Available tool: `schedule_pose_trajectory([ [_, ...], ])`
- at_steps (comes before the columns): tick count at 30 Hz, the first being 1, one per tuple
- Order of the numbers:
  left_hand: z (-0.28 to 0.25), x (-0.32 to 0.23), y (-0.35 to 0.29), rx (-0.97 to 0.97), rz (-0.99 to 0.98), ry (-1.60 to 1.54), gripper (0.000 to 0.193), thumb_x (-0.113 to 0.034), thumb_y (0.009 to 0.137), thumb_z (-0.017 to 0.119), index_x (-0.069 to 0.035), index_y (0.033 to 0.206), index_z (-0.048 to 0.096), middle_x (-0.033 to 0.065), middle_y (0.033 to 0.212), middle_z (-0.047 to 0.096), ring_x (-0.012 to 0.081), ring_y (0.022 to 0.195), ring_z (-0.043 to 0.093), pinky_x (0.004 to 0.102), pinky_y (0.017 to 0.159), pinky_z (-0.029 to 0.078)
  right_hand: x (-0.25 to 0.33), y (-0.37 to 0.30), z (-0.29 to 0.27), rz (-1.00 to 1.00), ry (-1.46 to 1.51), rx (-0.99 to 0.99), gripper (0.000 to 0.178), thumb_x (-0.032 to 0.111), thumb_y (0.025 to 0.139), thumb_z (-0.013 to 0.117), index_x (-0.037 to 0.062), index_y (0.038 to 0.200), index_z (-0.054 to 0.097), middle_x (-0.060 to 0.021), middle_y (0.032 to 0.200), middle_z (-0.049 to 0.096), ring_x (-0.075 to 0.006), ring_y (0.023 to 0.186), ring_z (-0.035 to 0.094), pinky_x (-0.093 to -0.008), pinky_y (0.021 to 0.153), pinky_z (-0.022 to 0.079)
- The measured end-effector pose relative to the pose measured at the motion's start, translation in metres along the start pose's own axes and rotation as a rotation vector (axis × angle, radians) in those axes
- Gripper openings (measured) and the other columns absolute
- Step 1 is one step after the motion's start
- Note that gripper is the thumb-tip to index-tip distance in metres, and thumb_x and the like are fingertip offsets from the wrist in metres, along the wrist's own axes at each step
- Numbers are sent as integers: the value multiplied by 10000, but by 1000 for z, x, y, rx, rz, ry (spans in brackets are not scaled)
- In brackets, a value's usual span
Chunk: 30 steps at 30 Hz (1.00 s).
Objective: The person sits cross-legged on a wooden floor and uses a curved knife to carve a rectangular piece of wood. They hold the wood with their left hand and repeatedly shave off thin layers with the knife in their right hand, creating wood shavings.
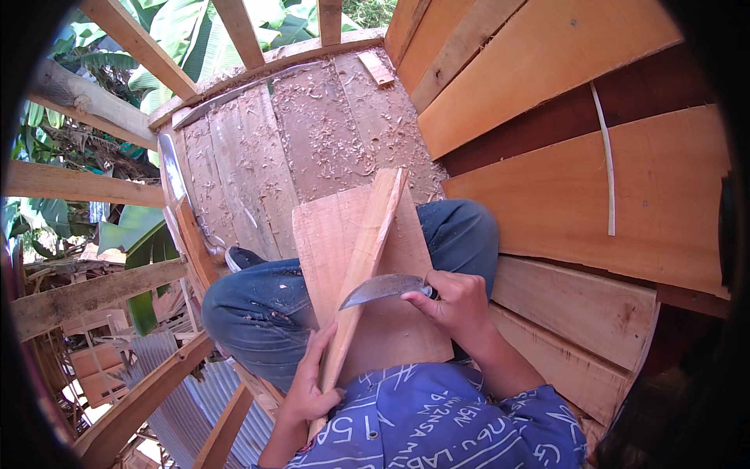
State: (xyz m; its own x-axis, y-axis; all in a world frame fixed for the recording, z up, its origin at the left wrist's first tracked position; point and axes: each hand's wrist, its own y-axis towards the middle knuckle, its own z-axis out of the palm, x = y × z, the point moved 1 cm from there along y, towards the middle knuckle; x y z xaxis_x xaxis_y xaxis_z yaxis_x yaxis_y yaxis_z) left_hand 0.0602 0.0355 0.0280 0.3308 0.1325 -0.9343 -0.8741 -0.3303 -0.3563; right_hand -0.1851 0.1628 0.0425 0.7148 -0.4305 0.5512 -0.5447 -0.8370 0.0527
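My right hand (457, 306) is closed round the dark handle of a knife with a broad curved blade (383, 289). The blade reaches left across a long wooden strip (363, 254) and appears to lie on or just over it. Lower down, my left hand (315, 383) grips the strip near my body, fingers on one side and thumb on the other. The strip slants up and away over a wide flat board (328, 227), which rests across my crossed legs. How the strip's lower end sits against my shirt is partly hidden.
Curled shavings cover the plank floor (312, 125), where a small wood piece (376, 69) lies near the far edge. A long metal blade (173, 168) stands by the left railing (94, 186). Close on my right rises a board wall (578, 172).
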Motion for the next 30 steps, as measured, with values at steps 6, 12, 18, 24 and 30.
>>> schedule_pose_trajectory([
  [6,2,-2,0,-19,-8,43,994,-235,534,617,-52,1475,356,242,1530,342,396,1452,284,586,1193,33,1,1,-11,21,-81,13,523,529,820,716,83,598,559,-79,538,557,-262,472,594,-368,438,440],
  [12,8,-3,-2,-35,-22,122,982,-231,530,623,-68,1466,372,239,1531,344,398,1448,289,590,1192,31,-22,8,-19,47,-182,-62,510,513,829,715,89,607,539,-80,542,550,-265,486,603,-372,439,447],
  [18,10,1,-1,-38,-28,82,961,-213,529,622,-63,1449,386,241,1525,353,409,1441,295,581,1195,31,-1,1,-16,20,-80,-10,516,505,827,717,84,601,522,-89,546,549,-273,480,594,-375,434,441],
  [24,9,-6,1,-61,-43,79,944,-206,529,617,-53,1434,396,256,1495,386,433,1418,323,571,1198,31,5,0,-14,-54,-30,46,502,495,845,702,85,618,522,-87,551,541,-280,507,605,-375,447,449],
  [30,13,-7,2,-97,-29,126,933,-214,535,616,-50,1428,404,265,1470,406,431,1404,342,567,1198,39,-13,12,-16,73,-65,-21,458,459,876,684,82,654,548,-102,582,564,-290,525,617,-384,460,459],
])
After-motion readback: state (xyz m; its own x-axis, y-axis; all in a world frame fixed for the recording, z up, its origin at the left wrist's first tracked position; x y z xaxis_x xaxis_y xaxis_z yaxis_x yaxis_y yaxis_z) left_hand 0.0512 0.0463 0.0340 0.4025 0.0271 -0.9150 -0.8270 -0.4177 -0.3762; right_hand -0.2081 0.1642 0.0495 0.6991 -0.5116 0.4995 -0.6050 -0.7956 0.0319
